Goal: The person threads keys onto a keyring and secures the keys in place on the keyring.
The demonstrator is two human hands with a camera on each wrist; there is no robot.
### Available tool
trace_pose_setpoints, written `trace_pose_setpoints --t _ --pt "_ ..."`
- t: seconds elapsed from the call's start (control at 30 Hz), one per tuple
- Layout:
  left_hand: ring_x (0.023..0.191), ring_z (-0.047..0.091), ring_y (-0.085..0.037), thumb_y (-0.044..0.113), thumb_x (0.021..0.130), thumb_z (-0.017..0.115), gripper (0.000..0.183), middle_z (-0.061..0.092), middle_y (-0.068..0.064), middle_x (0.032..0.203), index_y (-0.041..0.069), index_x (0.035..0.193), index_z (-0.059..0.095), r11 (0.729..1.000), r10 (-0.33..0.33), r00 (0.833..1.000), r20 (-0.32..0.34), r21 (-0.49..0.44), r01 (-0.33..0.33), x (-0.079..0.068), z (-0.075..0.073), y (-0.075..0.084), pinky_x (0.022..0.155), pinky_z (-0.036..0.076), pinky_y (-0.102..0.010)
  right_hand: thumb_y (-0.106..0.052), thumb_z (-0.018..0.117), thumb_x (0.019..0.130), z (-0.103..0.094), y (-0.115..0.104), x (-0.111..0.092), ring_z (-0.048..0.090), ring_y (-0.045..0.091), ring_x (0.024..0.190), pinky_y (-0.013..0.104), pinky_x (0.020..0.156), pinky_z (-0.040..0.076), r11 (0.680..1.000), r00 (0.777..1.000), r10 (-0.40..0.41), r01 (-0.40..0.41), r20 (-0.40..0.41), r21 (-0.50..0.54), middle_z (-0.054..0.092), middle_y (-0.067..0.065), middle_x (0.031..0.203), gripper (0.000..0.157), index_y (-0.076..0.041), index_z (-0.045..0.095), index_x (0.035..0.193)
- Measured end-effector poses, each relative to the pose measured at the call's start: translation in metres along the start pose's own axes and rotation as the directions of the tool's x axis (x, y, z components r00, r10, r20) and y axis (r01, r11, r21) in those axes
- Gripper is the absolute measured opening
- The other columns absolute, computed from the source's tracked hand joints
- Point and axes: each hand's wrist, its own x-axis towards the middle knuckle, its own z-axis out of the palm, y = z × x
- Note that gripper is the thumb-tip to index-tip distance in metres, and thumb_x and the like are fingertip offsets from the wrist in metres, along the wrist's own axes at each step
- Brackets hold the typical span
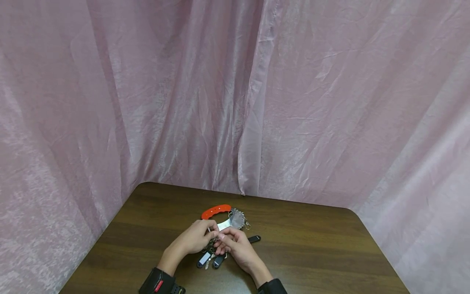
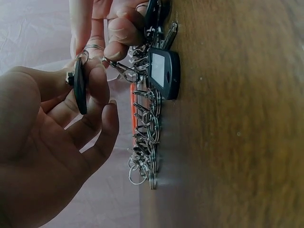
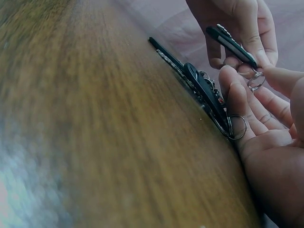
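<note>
My left hand (image 1: pixel 196 237) holds a black key tag (image 2: pixel 80 88) with a key beside it, just above the table. A small split ring (image 3: pixel 256 81) joins the tag, and the fingertips of my right hand (image 1: pixel 236 247) pinch that ring. Under and ahead of both hands lies a large key holder with a red-orange handle (image 1: pixel 216 210) and a metal plate (image 1: pixel 236 219) edged with several small clasps and rings (image 2: pixel 151 123). Another black tag with a white label (image 1: pixel 205 259) lies between the wrists, beside a key (image 1: pixel 208 263) and a further black tag (image 1: pixel 219 260).
A black tag (image 1: pixel 254 239) sticks out to the right of my right hand. The brown wooden table (image 1: pixel 312 253) has rounded far corners. Pink curtains (image 1: pixel 176 102) hang along its far edge and sides.
</note>
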Motion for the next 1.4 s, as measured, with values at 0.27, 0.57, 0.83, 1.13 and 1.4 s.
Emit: trace_pose_setpoints --t 0.27,0.57,0.83,1.13,1.4 --pt "0.074 0.056 -0.01 0.016 0.106 0.065 0.009 0.062 0.007 0.084 0.018 0.098 0.069 1.0 0.006 1.0 0.001 0.0 -0.006 0.001 -0.0002 0.0007 0.067 0.047 -0.031 -0.011 0.058 0.109 0.0001 -0.0004 0.0 0.072 0.015 0.074 0.026 0.069 0.058 1.0 1.0 -0.002 0.002 -0.004 -0.004 0.066 0.036 0.102 0.034 0.019 0.052 0.124" --pt "0.072 0.056 -0.011 0.015 0.106 0.065 0.01 0.062 0.006 0.083 0.018 0.097 0.069 1.0 0.002 1.0 0.006 -0.003 -0.002 0.0017 0.0015 -0.0008 0.065 0.047 -0.031 -0.009 0.058 0.109 -0.0012 0.0009 -0.0001 0.071 0.014 0.074 0.026 0.07 0.058 1.0 1.0 -0.016 0.016 0.012 0.009 0.069 0.026 0.099 0.035 0.022 0.05 0.125" --pt "0.073 0.058 -0.011 0.015 0.105 0.067 0.01 0.063 0.007 0.084 0.018 0.096 0.069 1.0 0.006 1.0 0.001 -0.002 -0.006 0.0033 0.0028 -0.0016 0.066 0.048 -0.032 -0.008 0.059 0.108 -0.0019 0.0026 0.0 0.07 0.014 0.073 0.026 0.069 0.058 1.0 1.0 -0.023 0.023 0.009 0.008 0.068 0.025 0.098 0.035 0.022 0.05 0.124" --pt "0.073 0.058 -0.011 0.018 0.105 0.068 0.008 0.064 0.007 0.083 0.019 0.097 0.07 1.0 -0.003 1.0 0.01 -0.002 0.003 0.0037 0.0045 -0.0017 0.065 0.048 -0.032 -0.008 0.06 0.106 -0.0008 0.0003 -0.0012 0.07 0.015 0.073 0.026 0.07 0.057 1.0 1.0 -0.01 0.01 0.003 0.011 0.067 0.027 0.099 0.036 0.021 0.05 0.124" --pt "0.07 0.057 -0.01 0.017 0.105 0.067 0.009 0.063 0.006 0.081 0.019 0.097 0.069 1.0 0.003 1.0 0.01 -0.014 -0.003 0.0029 0.0031 -0.0001 0.063 0.047 -0.031 -0.006 0.06 0.106 -0.0014 0.0 -0.0002 0.069 0.015 0.075 0.026 0.07 0.057 1.0 1.0 -0.009 0.009 0.009 0.011 0.066 0.03 0.101 0.035 0.021 0.05 0.124"
